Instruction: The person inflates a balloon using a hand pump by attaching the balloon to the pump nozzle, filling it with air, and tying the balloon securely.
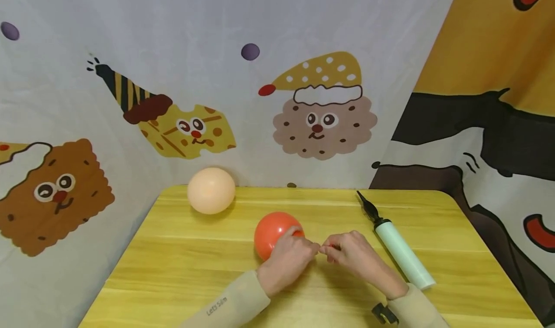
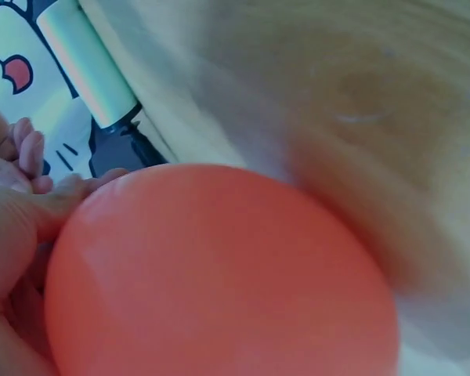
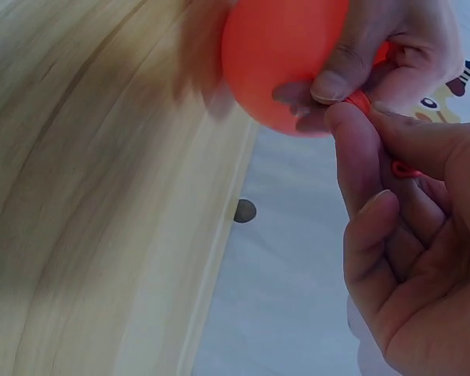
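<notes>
An inflated red-orange balloon (image 1: 268, 232) is at the middle of the table, close by my left hand (image 1: 288, 256). In the right wrist view, the left thumb and fingers pinch the balloon's neck (image 3: 359, 100) near its round body. My right hand (image 1: 353, 252) pinches the same neck farther out, its thumb against the index finger. A small curl of the red mouth (image 3: 405, 169) shows below the right thumb. Both hands' fingertips nearly meet. From the left wrist, the balloon (image 2: 227, 274) fills much of the view and hides part of the left hand.
A pale peach balloon (image 1: 211, 190) sits at the table's back left. To the right of my right hand lies a mint-green hand pump (image 1: 403, 253) with a black nozzle (image 1: 369, 207) pointing backward. Behind the wooden table (image 1: 173, 270) hangs a cartoon-printed cloth (image 1: 208, 19).
</notes>
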Action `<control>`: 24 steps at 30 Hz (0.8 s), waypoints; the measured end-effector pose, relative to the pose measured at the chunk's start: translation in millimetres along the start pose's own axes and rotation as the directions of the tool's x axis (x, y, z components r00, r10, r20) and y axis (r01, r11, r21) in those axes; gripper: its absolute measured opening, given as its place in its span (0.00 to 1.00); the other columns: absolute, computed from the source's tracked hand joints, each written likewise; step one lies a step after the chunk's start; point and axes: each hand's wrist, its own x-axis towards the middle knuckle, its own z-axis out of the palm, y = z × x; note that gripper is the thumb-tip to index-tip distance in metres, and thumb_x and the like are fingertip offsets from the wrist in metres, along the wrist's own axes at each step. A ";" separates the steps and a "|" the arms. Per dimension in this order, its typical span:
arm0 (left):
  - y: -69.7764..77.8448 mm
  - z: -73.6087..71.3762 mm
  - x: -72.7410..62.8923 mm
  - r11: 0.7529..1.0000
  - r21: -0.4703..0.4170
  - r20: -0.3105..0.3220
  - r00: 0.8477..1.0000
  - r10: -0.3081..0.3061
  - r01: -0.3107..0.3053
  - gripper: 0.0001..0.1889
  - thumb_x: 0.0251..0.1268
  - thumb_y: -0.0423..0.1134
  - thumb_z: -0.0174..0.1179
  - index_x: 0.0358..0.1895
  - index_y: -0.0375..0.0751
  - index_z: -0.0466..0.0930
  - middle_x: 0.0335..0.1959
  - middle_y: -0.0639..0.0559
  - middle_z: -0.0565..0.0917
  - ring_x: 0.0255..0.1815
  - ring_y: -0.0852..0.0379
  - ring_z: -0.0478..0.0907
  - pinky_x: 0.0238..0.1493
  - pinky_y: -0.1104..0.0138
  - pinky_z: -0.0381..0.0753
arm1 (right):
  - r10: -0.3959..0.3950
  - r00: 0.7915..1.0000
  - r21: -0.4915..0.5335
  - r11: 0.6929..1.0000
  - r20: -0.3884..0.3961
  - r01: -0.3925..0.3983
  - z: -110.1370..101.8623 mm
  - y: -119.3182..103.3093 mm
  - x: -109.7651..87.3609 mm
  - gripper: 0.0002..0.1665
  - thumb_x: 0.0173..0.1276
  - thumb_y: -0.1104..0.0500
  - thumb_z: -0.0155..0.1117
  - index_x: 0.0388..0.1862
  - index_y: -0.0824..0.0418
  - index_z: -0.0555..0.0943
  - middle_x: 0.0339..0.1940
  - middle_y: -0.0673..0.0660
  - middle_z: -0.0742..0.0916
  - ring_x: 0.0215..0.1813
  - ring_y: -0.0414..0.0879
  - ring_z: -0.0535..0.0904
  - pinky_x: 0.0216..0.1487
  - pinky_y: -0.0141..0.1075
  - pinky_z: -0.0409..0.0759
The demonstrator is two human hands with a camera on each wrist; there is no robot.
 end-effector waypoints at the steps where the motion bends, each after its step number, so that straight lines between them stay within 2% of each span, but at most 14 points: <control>1: -0.7 1.1 -0.4 1.000 0.000 -0.010 1.000 -0.006 0.006 0.06 0.63 0.41 0.73 0.38 0.59 0.89 0.30 0.65 0.88 0.35 0.67 0.84 0.64 0.60 0.72 | -0.001 1.000 0.004 1.000 0.003 0.001 -0.5 -0.1 0.4 0.07 0.71 0.60 0.71 0.31 0.52 0.89 0.18 0.39 0.83 0.19 0.28 0.71 0.20 0.28 0.70; 3: -1.7 4.7 -2.0 1.000 -0.002 -0.032 0.999 -0.018 0.018 0.01 0.68 0.47 0.71 0.38 0.60 0.89 0.32 0.65 0.89 0.39 0.66 0.84 0.66 0.59 0.71 | -0.001 1.000 0.009 1.000 0.015 0.001 -1.7 -0.3 1.0 0.06 0.72 0.61 0.70 0.33 0.55 0.89 0.19 0.39 0.83 0.20 0.28 0.71 0.21 0.28 0.72; 6: -2.0 9.3 -4.7 0.999 0.015 -0.056 0.998 -0.032 0.033 0.08 0.74 0.53 0.65 0.39 0.58 0.89 0.34 0.65 0.89 0.43 0.64 0.84 0.70 0.54 0.69 | -0.004 0.999 0.020 1.000 0.046 0.003 -4.2 -1.1 1.8 0.07 0.74 0.62 0.67 0.35 0.57 0.88 0.21 0.41 0.83 0.21 0.29 0.72 0.22 0.29 0.73; 10: -1.7 11.0 -6.5 0.998 0.061 -0.060 0.998 -0.025 0.029 0.02 0.70 0.46 0.67 0.41 0.57 0.87 0.35 0.65 0.89 0.44 0.64 0.84 0.72 0.51 0.67 | -0.019 0.997 0.027 0.999 0.068 0.017 -6.8 -1.0 2.7 0.08 0.77 0.62 0.64 0.37 0.55 0.87 0.22 0.43 0.84 0.23 0.29 0.73 0.24 0.29 0.75; 14: -2.0 8.7 -6.6 0.994 0.110 -0.038 0.999 -0.021 0.025 0.10 0.62 0.38 0.71 0.44 0.56 0.85 0.37 0.63 0.90 0.45 0.62 0.85 0.74 0.48 0.65 | -0.038 0.998 -0.001 0.999 0.048 0.038 -8.8 0.8 -0.1 0.08 0.77 0.63 0.64 0.37 0.55 0.87 0.22 0.41 0.84 0.23 0.29 0.73 0.25 0.29 0.75; 17: -2.9 6.3 -6.1 0.984 0.168 0.013 0.998 -0.062 0.059 0.08 0.62 0.39 0.72 0.42 0.55 0.86 0.35 0.61 0.90 0.45 0.60 0.84 0.76 0.44 0.60 | -0.060 0.998 -0.036 0.998 0.009 0.060 -9.2 1.5 -3.5 0.07 0.75 0.63 0.66 0.37 0.55 0.88 0.22 0.40 0.83 0.23 0.28 0.73 0.24 0.28 0.75; 20: -0.9 2.6 -4.6 0.968 0.242 0.105 0.989 -0.101 0.073 0.04 0.61 0.41 0.72 0.37 0.54 0.87 0.30 0.60 0.88 0.44 0.57 0.84 0.78 0.43 0.57 | -0.092 0.996 -0.051 0.994 -0.008 0.092 -7.7 1.5 -5.2 0.06 0.75 0.62 0.66 0.37 0.55 0.88 0.22 0.39 0.83 0.23 0.28 0.72 0.23 0.27 0.74; 22: 2.6 0.0 -2.2 0.957 0.285 0.168 0.980 -0.104 0.053 0.03 0.63 0.42 0.71 0.37 0.52 0.88 0.28 0.60 0.87 0.41 0.57 0.84 0.78 0.47 0.60 | -0.109 0.994 -0.055 0.993 -0.007 0.108 -4.9 1.5 -4.6 0.07 0.75 0.62 0.66 0.37 0.56 0.88 0.21 0.39 0.82 0.22 0.28 0.71 0.23 0.27 0.73; 24: 6.4 -2.0 -0.2 0.956 0.292 0.202 0.975 -0.095 0.033 0.07 0.64 0.43 0.71 0.43 0.50 0.89 0.28 0.60 0.87 0.38 0.59 0.85 0.74 0.55 0.68 | -0.111 0.994 -0.054 0.992 -0.001 0.111 -2.4 1.0 -3.6 0.07 0.76 0.61 0.65 0.37 0.56 0.88 0.21 0.39 0.82 0.22 0.28 0.70 0.24 0.27 0.73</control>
